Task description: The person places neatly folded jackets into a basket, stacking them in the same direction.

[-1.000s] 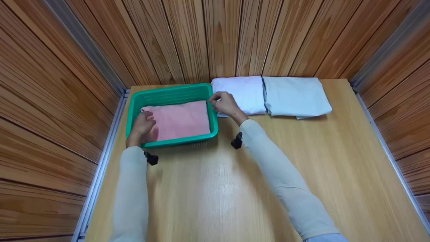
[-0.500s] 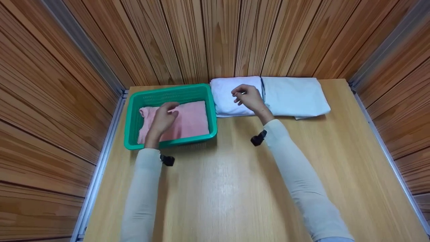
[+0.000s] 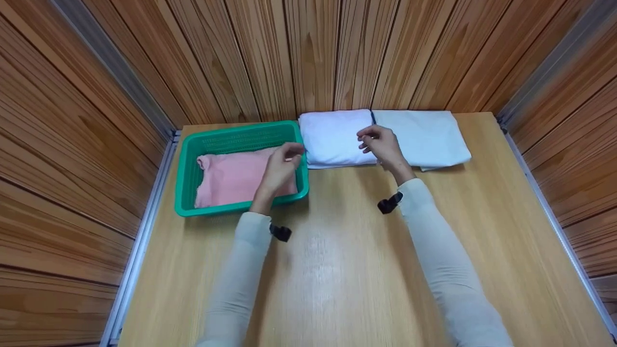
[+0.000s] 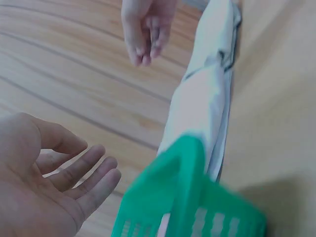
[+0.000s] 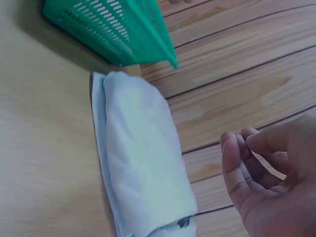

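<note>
A folded pink cloth (image 3: 231, 178) lies in a green plastic basket (image 3: 179, 178) at the left of the table. Over the basket's right end hovers my left hand (image 3: 277, 171), fingers loosely bent and holding nothing; it hides part of the pink cloth. My right hand (image 3: 388, 149) hangs above the seam between a folded white cloth (image 3: 332, 140) and a folded pale blue-white cloth (image 3: 429, 137). Its fingers are loosely curled, with nothing between them. The right wrist view shows this right hand (image 5: 276, 182) apart from the white cloth (image 5: 145, 153).
Wood-panelled walls (image 3: 315, 53) enclose the table (image 3: 332, 270) at the back and both sides, with metal rails (image 3: 137, 250) along the side edges. The white cloth sits close against the basket's right side. Both folded cloths lie near the back wall.
My left hand has moved right, from the basket's left end to its right end. My right hand has moved right, from the basket's rim to above the folded cloths.
</note>
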`<state>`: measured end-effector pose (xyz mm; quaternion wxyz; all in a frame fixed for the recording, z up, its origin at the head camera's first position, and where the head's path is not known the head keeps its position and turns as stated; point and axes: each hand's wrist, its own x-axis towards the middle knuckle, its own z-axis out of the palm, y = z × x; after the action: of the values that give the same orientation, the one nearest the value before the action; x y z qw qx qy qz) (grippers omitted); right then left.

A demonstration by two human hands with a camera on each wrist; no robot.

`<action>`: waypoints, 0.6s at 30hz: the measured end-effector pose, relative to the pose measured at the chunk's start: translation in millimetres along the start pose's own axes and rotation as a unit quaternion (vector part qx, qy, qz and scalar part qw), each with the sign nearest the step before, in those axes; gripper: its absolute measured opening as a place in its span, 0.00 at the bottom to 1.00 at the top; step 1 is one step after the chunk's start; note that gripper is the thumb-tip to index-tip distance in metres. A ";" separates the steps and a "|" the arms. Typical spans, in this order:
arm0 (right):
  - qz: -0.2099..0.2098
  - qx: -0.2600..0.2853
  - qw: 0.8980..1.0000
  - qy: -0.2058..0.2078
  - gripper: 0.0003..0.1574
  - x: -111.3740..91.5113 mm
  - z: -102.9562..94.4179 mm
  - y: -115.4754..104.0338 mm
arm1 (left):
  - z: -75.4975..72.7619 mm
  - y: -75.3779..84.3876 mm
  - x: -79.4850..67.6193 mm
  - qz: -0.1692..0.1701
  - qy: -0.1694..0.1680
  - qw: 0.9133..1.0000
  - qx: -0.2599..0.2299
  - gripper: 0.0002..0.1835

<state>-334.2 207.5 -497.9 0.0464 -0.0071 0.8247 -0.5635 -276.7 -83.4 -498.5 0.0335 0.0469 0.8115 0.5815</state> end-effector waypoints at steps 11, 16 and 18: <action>0.045 0.001 0.999 0.022 0.21 5.7 -6.2 20.5 | 63.6 5.4 12.4 -0.018 0.007 1.000 -0.004 0.22; 0.058 -0.013 0.998 0.028 0.23 9.7 -4.2 28.3 | 82.1 -0.3 19.1 -0.047 0.000 0.999 0.023 0.26; 0.057 -0.020 0.998 0.031 0.23 11.2 -2.7 32.5 | 87.3 -2.7 22.5 -0.061 0.000 0.997 0.041 0.28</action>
<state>-344.2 221.2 -527.9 0.0525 0.0562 0.8362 -0.5430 -289.6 0.5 -529.1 0.0667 -0.0009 0.8362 0.5443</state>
